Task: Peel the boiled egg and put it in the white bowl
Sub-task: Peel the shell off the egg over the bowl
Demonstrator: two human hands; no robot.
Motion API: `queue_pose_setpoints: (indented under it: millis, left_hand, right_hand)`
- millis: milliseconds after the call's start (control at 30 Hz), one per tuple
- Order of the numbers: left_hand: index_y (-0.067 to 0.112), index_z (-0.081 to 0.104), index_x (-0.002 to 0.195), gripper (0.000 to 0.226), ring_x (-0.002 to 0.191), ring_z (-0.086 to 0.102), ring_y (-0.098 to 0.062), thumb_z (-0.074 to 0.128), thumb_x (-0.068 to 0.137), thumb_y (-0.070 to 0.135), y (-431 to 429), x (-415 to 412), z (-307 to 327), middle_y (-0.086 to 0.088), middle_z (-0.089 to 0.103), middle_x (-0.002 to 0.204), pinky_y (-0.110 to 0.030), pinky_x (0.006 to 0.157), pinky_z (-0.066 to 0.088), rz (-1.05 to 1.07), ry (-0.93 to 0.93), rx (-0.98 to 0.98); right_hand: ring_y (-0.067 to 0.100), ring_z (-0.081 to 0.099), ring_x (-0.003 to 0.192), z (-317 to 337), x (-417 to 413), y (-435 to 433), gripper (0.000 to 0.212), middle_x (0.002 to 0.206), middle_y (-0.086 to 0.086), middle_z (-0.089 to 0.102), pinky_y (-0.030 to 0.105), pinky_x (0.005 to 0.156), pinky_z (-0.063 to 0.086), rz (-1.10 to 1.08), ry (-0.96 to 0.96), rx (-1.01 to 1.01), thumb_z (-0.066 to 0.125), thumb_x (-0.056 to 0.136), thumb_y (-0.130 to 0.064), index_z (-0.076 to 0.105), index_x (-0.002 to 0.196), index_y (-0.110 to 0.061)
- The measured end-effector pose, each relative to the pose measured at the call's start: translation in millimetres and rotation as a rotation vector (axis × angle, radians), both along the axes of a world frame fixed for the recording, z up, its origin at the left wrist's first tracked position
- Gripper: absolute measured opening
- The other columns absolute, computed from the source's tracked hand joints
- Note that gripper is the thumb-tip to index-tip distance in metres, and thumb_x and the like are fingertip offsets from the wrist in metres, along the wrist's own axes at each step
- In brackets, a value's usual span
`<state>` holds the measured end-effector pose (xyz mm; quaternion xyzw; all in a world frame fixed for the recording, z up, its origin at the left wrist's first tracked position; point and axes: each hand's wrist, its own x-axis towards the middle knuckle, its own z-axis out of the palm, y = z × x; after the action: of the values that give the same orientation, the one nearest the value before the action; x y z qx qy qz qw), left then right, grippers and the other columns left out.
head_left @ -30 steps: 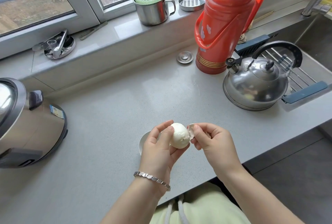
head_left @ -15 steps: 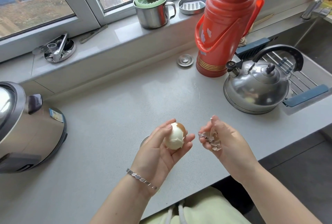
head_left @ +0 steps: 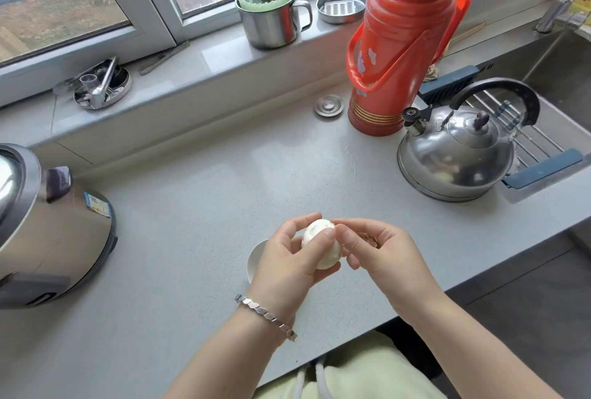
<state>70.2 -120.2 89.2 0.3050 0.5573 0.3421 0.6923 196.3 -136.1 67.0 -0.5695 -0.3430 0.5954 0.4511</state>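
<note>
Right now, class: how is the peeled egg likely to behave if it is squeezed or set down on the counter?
The egg looks smooth and glossy, so it is probably slippery in the left hand. Its rounded shape suggests it could roll on the flat counter. Bare white flesh likely dents or splits under a hard squeeze.

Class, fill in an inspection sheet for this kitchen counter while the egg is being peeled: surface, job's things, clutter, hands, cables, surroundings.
Surface: grey countertop, dry-looking, no loose shell seen on it.
Job's things: egg held above the counter, mostly white; white bowl under the left hand, largely hidden.
Clutter: red thermos, steel kettle, rice cooker, small metal disc.
Hands: left hand cradles the egg; right hand has fingers at its top, shell bits in the palm.
Cables: nothing seen.
Surroundings: windowsill with steel mug; sink rack at right.
</note>
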Motion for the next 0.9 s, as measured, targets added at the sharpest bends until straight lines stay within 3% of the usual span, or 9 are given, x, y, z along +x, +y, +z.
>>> queue_pose_setpoints:
  millis: [100, 267, 433, 533, 633, 767, 900]
  left_hand:
    - [0.013, 0.056, 0.109, 0.03, 0.08, 0.068, -0.017, 0.064, 0.08, 0.015, -1.2, 1.4, -1.0, -0.011, 0.067, 0.096, -0.03, 0.075, 0.058, 0.008, 0.021, -0.003]
    - [0.011, 0.055, 0.11, 0.029, 0.069, 0.068, -0.009, 0.063, 0.081, 0.011, -1.6, 5.0, -0.2, -0.011, 0.065, 0.097, -0.028, 0.071, 0.059, 0.029, 0.049, -0.009]
    - [0.008, 0.055, 0.109, 0.029, 0.083, 0.066, -0.024, 0.062, 0.081, 0.005, 2.8, 0.3, -0.7, -0.014, 0.067, 0.099, -0.028, 0.07, 0.059, 0.089, -0.052, -0.086]
    - [-0.005, 0.053, 0.113, 0.031, 0.084, 0.064, -0.027, 0.056, 0.083, 0.005, 6.2, -3.9, -0.6, -0.022, 0.064, 0.102, -0.029, 0.072, 0.058, 0.116, -0.223, -0.187]
    - [-0.006, 0.055, 0.1, 0.025, 0.083, 0.069, -0.029, 0.056, 0.079, 0.008, 8.4, -9.4, -1.9, -0.022, 0.064, 0.098, -0.03, 0.073, 0.057, 0.13, -0.392, -0.265]
    - [-0.001, 0.059, 0.092, 0.032, 0.08, 0.069, -0.026, 0.06, 0.065, 0.016, 9.0, -12.5, -5.4, -0.021, 0.064, 0.097, -0.032, 0.075, 0.056, 0.142, -0.424, -0.3]
    - [0.004, 0.06, 0.104, 0.044, 0.074, 0.061, -0.015, 0.06, 0.064, 0.023, 10.3, -14.3, -8.5, -0.011, 0.068, 0.092, -0.025, 0.066, 0.055, 0.097, -0.382, -0.308]
  right_hand:
    - [0.0, 0.048, 0.046, 1.1, -3.2, -2.0, 0.01, 0.05, -0.013, 0.057, 0.009, 0.051, 0.039, -0.029, -0.171, 0.13, 0.063, 0.079, -0.027, 0.073, 0.078, -0.023]
    - [0.006, 0.05, 0.052, -5.5, -8.6, -2.5, 0.023, 0.062, -0.011, 0.059, 0.01, 0.051, 0.036, -0.082, -0.402, 0.2, 0.06, 0.085, -0.017, 0.068, 0.068, -0.03]
    - [0.005, 0.045, 0.043, -3.4, -4.7, 2.0, 0.017, 0.047, -0.005, 0.057, 0.013, 0.049, 0.041, -0.124, -0.102, 0.046, 0.058, 0.086, -0.013, 0.07, 0.075, -0.013]
    - [0.006, 0.045, 0.043, -2.5, -3.5, 4.0, 0.015, 0.049, -0.005, 0.057, 0.014, 0.053, 0.044, -0.157, 0.145, -0.057, 0.054, 0.088, -0.012, 0.066, 0.08, -0.01]
    - [0.006, 0.047, 0.045, 0.5, -1.9, 5.7, 0.016, 0.055, -0.004, 0.058, 0.012, 0.052, 0.047, -0.203, 0.315, -0.109, 0.05, 0.089, -0.01, 0.062, 0.079, -0.009]
    - [0.009, 0.048, 0.045, 1.1, 1.3, 6.7, 0.023, 0.057, 0.001, 0.059, 0.014, 0.048, 0.044, -0.156, 0.277, -0.134, 0.045, 0.092, -0.014, 0.057, 0.073, -0.008]
    - [0.008, 0.046, 0.042, -1.9, -0.3, 5.0, 0.029, 0.054, 0.0, 0.057, 0.013, 0.044, 0.038, -0.085, 0.208, -0.16, 0.049, 0.089, -0.027, 0.056, 0.068, -0.009]
